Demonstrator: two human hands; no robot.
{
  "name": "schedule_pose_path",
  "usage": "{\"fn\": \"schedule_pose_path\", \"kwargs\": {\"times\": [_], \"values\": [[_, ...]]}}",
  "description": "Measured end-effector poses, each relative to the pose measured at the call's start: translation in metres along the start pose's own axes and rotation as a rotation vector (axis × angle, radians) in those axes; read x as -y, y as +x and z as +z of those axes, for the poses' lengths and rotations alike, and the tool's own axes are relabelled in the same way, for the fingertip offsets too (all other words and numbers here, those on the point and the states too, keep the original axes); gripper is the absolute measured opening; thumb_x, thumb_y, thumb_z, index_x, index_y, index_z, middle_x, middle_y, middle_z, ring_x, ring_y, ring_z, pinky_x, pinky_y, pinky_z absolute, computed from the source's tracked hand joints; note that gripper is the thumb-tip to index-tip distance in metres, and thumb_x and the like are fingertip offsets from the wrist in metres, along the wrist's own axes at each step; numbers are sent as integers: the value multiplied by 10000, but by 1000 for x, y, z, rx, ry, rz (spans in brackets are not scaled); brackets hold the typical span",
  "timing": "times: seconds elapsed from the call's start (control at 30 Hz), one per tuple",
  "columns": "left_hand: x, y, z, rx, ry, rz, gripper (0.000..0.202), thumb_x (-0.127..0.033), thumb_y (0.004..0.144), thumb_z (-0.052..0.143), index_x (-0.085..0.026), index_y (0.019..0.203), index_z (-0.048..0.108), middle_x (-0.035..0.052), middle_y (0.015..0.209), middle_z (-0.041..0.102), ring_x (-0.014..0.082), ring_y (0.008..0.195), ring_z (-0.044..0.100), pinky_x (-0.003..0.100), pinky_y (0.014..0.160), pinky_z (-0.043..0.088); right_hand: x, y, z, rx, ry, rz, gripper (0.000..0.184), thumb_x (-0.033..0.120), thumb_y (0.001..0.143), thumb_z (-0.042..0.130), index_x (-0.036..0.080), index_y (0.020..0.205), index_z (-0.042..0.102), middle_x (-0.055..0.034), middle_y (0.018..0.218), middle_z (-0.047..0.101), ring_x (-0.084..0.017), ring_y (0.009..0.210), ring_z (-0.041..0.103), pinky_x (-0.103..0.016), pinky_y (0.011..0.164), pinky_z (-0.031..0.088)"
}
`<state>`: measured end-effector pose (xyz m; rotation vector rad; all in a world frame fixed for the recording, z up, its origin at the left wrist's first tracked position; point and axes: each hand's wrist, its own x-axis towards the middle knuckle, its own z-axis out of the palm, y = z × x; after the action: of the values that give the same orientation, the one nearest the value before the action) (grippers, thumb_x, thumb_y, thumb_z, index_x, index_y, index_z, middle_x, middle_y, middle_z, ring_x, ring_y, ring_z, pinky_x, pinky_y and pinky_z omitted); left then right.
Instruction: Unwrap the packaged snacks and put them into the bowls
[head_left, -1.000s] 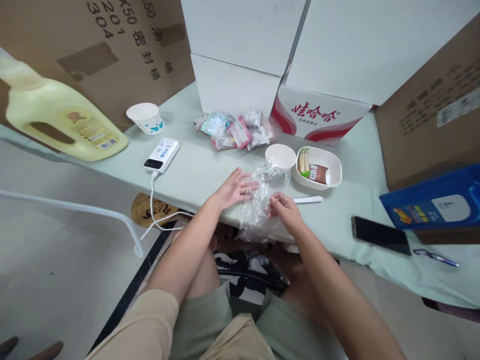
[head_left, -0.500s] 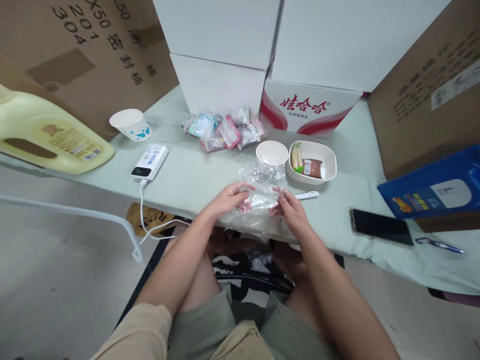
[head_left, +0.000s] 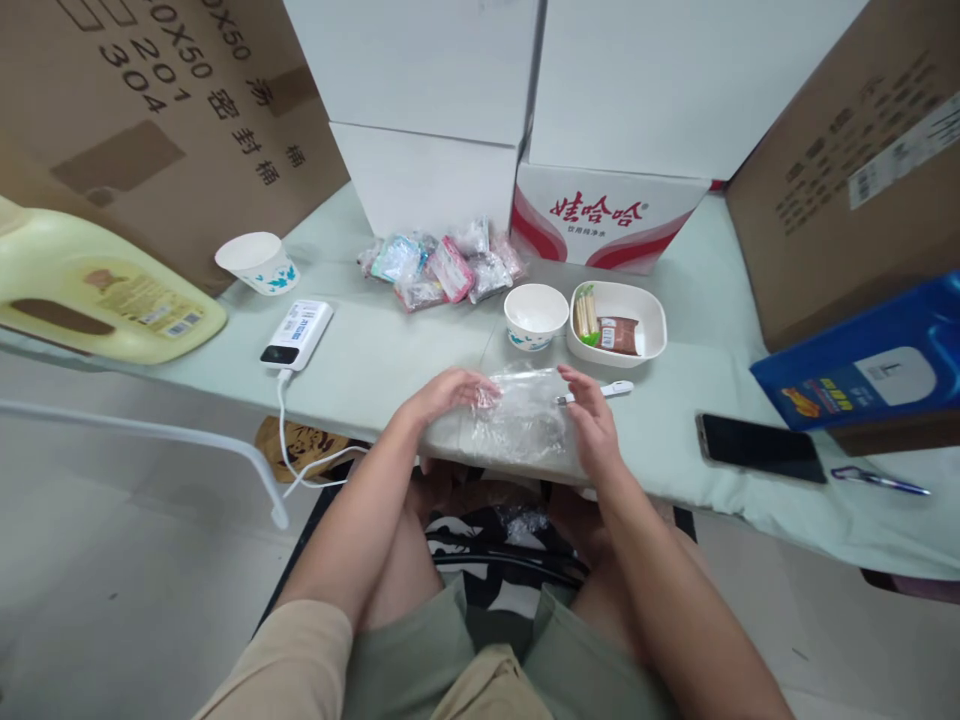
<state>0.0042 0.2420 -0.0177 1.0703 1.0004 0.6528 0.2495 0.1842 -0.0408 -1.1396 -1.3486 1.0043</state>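
Observation:
A crumpled clear plastic bag point(head_left: 521, 425) lies spread on the table near its front edge, between my two hands. My left hand point(head_left: 452, 392) rests at the bag's left side, its fingers stretched out over the plastic. On the right, my right hand point(head_left: 594, 425) is raised with its fingers apart, beside the bag and holding nothing. Just behind that hand lies a slim white tool like a small cutter point(head_left: 616, 388), its near end close to the fingers. Beyond the bag stand a paper cup point(head_left: 536, 335) and a white tray point(head_left: 654, 335) holding wrapped sticks point(head_left: 586, 310) and a brown packet point(head_left: 619, 335).
Several small wrapped packets point(head_left: 450, 270) are piled by the white boxes point(head_left: 420, 180). A power bank point(head_left: 298, 335), another paper cup point(head_left: 262, 265) and a yellow jug point(head_left: 112, 290) are left. A phone point(head_left: 761, 447), pen point(head_left: 881, 482) and blue container point(head_left: 870, 360) are right.
My hands have moved apart and their fingers have opened. The plastic bag, held up between them before, now lies lower and flatter on the table, uncovering the paper cup's front.

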Motion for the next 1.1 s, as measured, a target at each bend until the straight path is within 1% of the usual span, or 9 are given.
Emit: {"fn": "schedule_pose_path", "kwargs": {"times": [0.1,0.23,0.37,0.47,0.6,0.7,0.83,0.93,1.1], "values": [[2,0,3,-107,184,58,462,-553,828,618,-125,724,756,126,814,753,194,729,670,316,735,514,5,-7,0,139,-245,-81,451,364,893,511,267,1333,531,-81,1097,749,-276,1269,591,-542,1155,315],[0,2,6,-147,346,177,391,-527,775,698,-137,752,725,59,735,708,163,702,622,269,681,470,4,-7,0,256,-414,-109,439,298,921,461,262,1351,545,-8,675,702,-274,1169,663,-571,1171,267],[-2,0,6,-102,186,211,489,-325,610,857,-176,1017,630,-11,753,687,120,683,616,221,659,458,-1,0,-2,18,-297,-48,492,389,859,581,248,1327,527,-116,1214,668,-274,1258,584,-498,1104,410],[-2,-5,5,47,-28,164,669,-277,560,896,-207,1124,544,-23,717,686,121,687,649,220,682,481,0,6,1,57,1,85,767,443,735,717,260,1407,397,-136,1422,530,-270,1334,521,-450,1075,456],[-4,-8,6,94,-131,112,796,-242,520,925,-222,1205,518,-23,744,698,99,648,648,205,670,484,6,10,9,324,154,326,400,458,734,715,229,1035,584,-47,931,712,-236,929,692,-386,849,556],[-5,-4,9,-67,-235,111,817,-270,555,913,-252,1262,503,9,938,730,100,734,679,218,725,509,7,12,13,213,112,332,267,476,779,641,240,813,520,4,741,665,-189,691,656,-331,680,544],[-2,7,17,-73,-276,-34,706,-278,568,900,-186,1181,562,39,892,734,140,733,690,248,687,514,4,15,9,54,102,303,242,470,824,562,270,885,441,12,790,682,-172,572,623,-313,572,503],[-1,13,23,-188,-242,66,520,-242,528,904,-140,951,619,-7,746,689,99,652,636,212,646,481,3,18,4,11,-80,268,215,429,841,540,269,971,478,38,651,631,-169,512,563,-303,550,455],[-2,15,27,-136,-195,58,487,-325,560,878,-162,937,616,2,796,697,130,698,647,239,650,490,8,19,1,-15,-1,284,475,438,793,577,247,1217,482,58,631,608,-165,540,567,-298,574,454]]}}
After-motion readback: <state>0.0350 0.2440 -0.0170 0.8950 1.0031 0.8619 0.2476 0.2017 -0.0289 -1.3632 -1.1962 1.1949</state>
